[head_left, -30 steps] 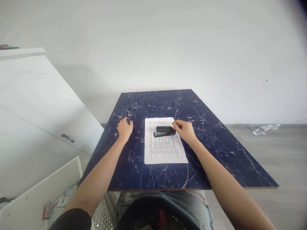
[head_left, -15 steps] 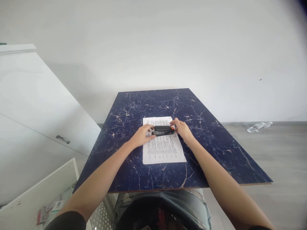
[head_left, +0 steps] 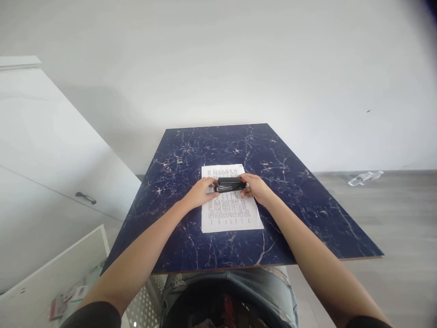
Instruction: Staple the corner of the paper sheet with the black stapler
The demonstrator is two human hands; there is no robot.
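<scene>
A black stapler [head_left: 231, 185] with an orange part at its right end lies sideways over a stack of printed paper [head_left: 232, 214]. My left hand [head_left: 200, 192] grips the stapler's left end between thumb and fingers. At its right end, my right hand [head_left: 254, 187] is closed around the orange part, with fingers above and below it. The paper rests flat on a dark blue marble-patterned table [head_left: 191, 246]. Part of the sheet's upper half is covered by the stapler and my hands.
A small flat piece [head_left: 180, 161] lies on the table at the back left. White drawers [head_left: 61, 150] stand to the left, one pulled out [head_left: 78, 264] with packets inside. A clear plastic item [head_left: 365, 178] is on the floor at right, by the wall.
My right hand has closed in on the stapler's right end, its fingers now wrapping it from above and below. The left hand keeps its hold. The whole view has shifted slightly.
</scene>
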